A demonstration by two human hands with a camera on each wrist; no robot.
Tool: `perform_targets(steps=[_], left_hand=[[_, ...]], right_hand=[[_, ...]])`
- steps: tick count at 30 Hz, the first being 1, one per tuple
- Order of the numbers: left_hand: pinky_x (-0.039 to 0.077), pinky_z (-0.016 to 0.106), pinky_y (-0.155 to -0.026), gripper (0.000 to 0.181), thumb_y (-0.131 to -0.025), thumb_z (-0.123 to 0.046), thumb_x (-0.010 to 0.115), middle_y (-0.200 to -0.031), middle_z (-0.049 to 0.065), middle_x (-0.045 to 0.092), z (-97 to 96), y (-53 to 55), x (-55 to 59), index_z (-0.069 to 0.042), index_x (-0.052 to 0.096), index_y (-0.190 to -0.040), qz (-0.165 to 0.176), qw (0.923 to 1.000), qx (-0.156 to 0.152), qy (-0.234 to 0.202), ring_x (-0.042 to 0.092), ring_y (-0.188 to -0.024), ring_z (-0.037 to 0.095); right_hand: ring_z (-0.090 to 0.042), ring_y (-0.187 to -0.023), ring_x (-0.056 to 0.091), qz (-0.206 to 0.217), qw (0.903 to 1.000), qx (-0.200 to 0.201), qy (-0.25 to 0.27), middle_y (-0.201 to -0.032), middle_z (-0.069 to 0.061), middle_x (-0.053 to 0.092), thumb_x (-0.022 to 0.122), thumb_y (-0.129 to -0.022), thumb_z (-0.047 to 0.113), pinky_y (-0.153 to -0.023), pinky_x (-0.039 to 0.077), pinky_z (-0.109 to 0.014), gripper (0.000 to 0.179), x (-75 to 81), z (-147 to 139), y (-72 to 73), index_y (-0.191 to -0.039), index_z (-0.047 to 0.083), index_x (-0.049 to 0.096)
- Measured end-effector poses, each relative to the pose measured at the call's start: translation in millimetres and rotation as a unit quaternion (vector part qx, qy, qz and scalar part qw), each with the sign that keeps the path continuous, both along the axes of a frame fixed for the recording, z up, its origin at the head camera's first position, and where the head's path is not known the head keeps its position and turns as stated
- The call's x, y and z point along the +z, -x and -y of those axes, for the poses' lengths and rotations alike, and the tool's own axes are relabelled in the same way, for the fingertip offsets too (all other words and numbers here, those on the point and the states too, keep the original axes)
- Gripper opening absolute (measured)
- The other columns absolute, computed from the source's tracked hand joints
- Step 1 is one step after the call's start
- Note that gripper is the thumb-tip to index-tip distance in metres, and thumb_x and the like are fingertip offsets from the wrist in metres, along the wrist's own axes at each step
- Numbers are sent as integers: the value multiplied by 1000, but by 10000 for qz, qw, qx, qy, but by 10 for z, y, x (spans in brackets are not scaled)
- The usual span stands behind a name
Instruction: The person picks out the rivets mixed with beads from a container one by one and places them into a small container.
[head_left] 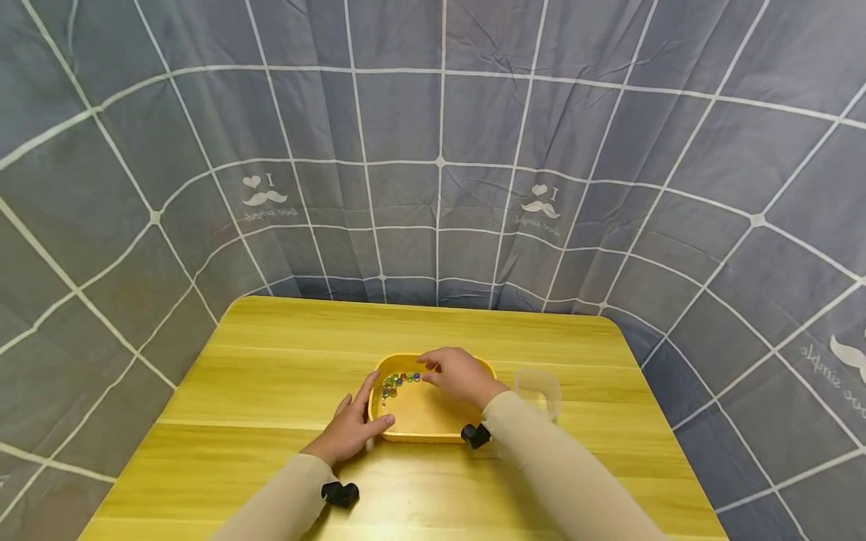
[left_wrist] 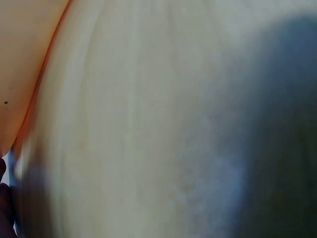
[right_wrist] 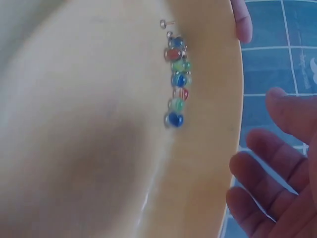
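Observation:
A shallow yellow tray (head_left: 433,412) lies on the table. Several coloured glass marbles (head_left: 395,385) line its far left side, blue, green and red among them; the right wrist view shows these marbles (right_wrist: 177,79) in a row along the wall. My left hand (head_left: 346,432) rests at the tray's left end, fingers stretched along the outer side and thumb at the near rim. Over the tray's far side hovers my right hand (head_left: 460,373), fingers loosely bent, close to the right end of the row. Nothing shows between its thumb and fingers in the right wrist view.
Right of the tray stands a see-through plastic container (head_left: 551,391), partly behind the right forearm. The wood-grain table (head_left: 284,376) extends around both. A grey checked curtain (head_left: 406,195) hangs behind the table and along its sides.

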State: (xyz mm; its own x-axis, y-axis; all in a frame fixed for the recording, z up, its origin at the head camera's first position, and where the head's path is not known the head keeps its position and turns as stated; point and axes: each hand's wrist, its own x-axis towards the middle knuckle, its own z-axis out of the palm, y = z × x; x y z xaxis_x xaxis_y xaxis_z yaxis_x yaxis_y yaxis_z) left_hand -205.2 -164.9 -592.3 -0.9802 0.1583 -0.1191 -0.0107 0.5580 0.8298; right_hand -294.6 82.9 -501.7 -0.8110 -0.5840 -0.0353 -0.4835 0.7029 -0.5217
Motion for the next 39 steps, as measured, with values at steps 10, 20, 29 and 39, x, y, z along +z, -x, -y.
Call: perform_targets(steps=[10, 20, 29, 39], left_hand=[[-5, 71, -128, 97, -99, -48, 71, -156, 17, 56, -18, 2, -83, -31, 9, -171, -19, 10000, -12, -69, 7, -161, 54], [0, 78, -125, 99, -96, -50, 74, -161, 18, 50, -17, -27, -65, -30, 12, -171, 31, 10000, -3, 22, 6, -158, 59], [6, 83, -121, 100, -94, -54, 74, -165, 18, 44, -29, -95, -52, -28, 15, -171, 45, 9998, 122, 139, 5, -156, 64], [13, 86, -117, 98, -94, -54, 74, -165, 21, 43, -39, -79, -31, -29, 18, -171, -63, 9997, 171, 173, 7, -153, 69]], right_hand=[[-7, -69, 56, 928, 9937, 322, 539, -86, 4, 73, 76, -98, 17, -64, 48, -20, 30, -216, 370, 138, -128, 15, 78], [-4, -64, 54, 1151, 9903, 724, 270, -82, 7, 75, 79, -95, 15, -60, 47, -17, 27, -405, 544, 182, -122, 16, 81], [-1, -64, 52, 1000, 9874, 1170, -356, -82, 13, 73, 83, -91, 15, -62, 47, -15, 25, -436, 643, 196, -115, 21, 83], [-1, -58, 48, 1081, 9854, 1297, -220, -70, 14, 69, 87, -87, 12, -56, 42, -14, 23, -509, 659, 198, -109, 18, 85]])
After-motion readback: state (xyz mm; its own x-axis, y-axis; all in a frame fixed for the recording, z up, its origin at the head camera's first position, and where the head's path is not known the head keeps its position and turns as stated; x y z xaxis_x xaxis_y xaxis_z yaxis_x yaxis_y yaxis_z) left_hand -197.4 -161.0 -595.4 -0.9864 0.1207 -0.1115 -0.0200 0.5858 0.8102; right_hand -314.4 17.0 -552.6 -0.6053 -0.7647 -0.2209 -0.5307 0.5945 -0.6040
